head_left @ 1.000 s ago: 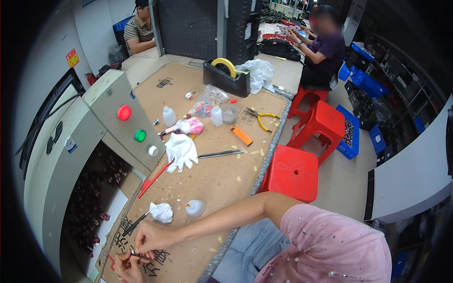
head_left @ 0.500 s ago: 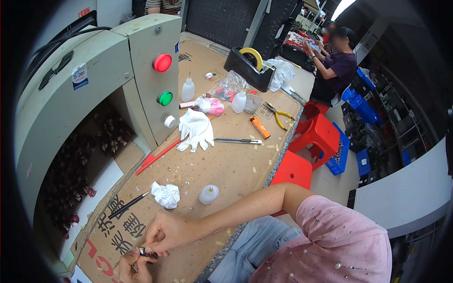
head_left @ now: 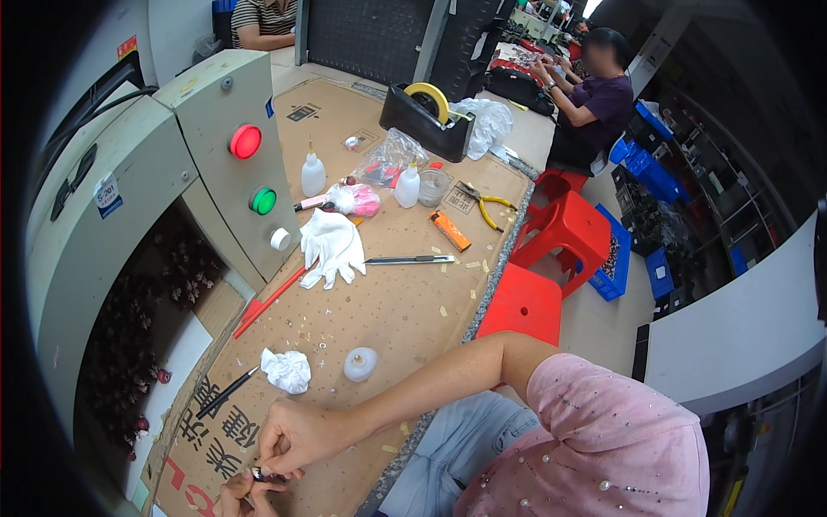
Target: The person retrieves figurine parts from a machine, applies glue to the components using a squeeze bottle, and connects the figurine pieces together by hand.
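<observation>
Low in the picture, my left hand (head_left: pixel 236 495) pinches a small dark piece (head_left: pixel 259 474) with a pale spot on it. My right hand (head_left: pixel 291 438) bends over it from above, thumb and fingertips closed on the same piece. Fingers cover most of it, so its kind does not show. Just beyond the right hand lies a crumpled white cloth or tissue (head_left: pixel 286 370). A black pen-like tool (head_left: pixel 227 393) lies to its left, and a small translucent bottle (head_left: pixel 360 364) with a thin tip stands to its right.
A grey machine (head_left: pixel 112 172) with lit red and green buttons stands at left. White gloves (head_left: pixel 332 248), a craft knife (head_left: pixel 410 259), an orange lighter (head_left: pixel 450 231), yellow-handled pliers (head_left: pixel 491 207) and a tape dispenser (head_left: pixel 426 122) lie farther back. Red stools (head_left: pixel 522 303) stand right of the table.
The whole view has shifted, so the table things appear farther left, the nearer ones slightly lower. Both hands stay together on the small dark piece, with only slight finger movement.
</observation>
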`<state>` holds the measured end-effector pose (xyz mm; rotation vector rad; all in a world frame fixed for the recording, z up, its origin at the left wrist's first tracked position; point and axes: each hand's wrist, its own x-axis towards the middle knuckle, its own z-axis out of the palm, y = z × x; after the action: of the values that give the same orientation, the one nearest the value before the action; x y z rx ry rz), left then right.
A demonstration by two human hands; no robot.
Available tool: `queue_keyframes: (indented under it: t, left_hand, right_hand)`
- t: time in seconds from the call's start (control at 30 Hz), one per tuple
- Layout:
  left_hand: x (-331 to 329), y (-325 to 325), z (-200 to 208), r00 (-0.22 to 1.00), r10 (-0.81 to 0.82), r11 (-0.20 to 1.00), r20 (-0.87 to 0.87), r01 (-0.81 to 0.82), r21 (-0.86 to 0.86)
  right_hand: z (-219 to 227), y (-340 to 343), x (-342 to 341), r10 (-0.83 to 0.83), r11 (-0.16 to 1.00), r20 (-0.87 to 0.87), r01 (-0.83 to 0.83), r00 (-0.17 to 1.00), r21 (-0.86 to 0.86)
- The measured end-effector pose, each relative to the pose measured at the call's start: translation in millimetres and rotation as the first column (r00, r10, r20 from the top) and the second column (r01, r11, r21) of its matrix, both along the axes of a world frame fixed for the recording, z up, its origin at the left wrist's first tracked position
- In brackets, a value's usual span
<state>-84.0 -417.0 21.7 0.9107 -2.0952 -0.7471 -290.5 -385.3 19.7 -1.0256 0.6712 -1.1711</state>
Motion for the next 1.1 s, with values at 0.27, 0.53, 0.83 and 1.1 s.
queue_keyframes:
  t: [0.27,0.53,0.83,1.1]
  left_hand:
    - [-3.4,1.7,7.8,0.995,-0.037,0.998,-0.097,0.041,0.04]
    - [1.0,-1.0,7.4,0.999,-0.033,0.999,0.026,0.033,0.011]
    - [-8.5,0.0,2.4,0.974,-0.072,0.978,-0.214,0.111,0.175]
    - [-9.2,2.5,-1.0,0.958,-0.043,0.97,-0.283,0.108,0.218]
  right_hand:
    - [3.8,1.4,-0.3,0.017,1.0,0.02,-0.017,1.0,0.025]
    - [4.3,1.6,-0.3,0.01,0.999,0.018,-0.011,1.0,0.033]
    - [2.5,-0.8,-0.4,0.022,0.999,0.01,-0.022,1.0,0.036]
    - [3.7,0.7,-1.7,0.042,0.998,-0.024,-0.041,0.999,0.038]
